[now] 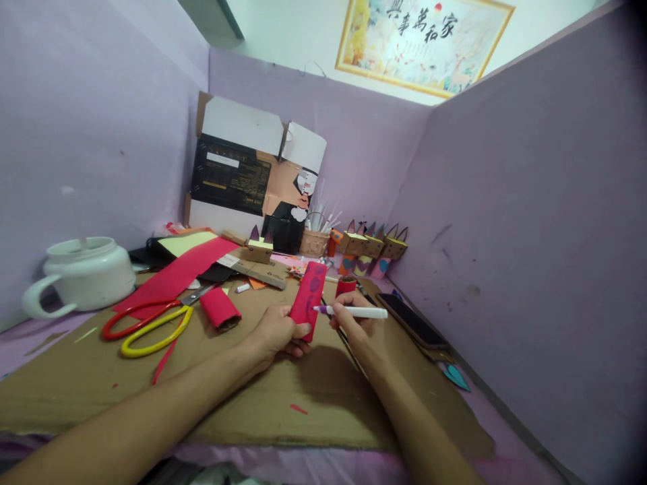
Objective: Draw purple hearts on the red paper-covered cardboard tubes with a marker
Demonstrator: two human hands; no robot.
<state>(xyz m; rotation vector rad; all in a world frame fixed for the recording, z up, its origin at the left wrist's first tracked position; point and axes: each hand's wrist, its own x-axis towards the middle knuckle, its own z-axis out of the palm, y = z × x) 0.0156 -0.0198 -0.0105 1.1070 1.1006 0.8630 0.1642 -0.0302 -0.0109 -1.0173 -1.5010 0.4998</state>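
My left hand is closed on a long red paper-covered strip, thumb on its lower end, tilting it up above the cardboard mat. Purple marks run along the upper part of the strip. Pinched in my right hand is a white marker with a purple tip, which meets or nearly meets the strip's face. Just behind that hand stands a red paper-wrapped tube. Another red tube lies left of my left hand. Scissors with one red and one yellow handle rest farther left.
A cardboard mat covers the table. A white pot stands at left, near red paper. Behind are an unfolded box, a basket of pens and cardboard figures with pointed ears. A phone lies right.
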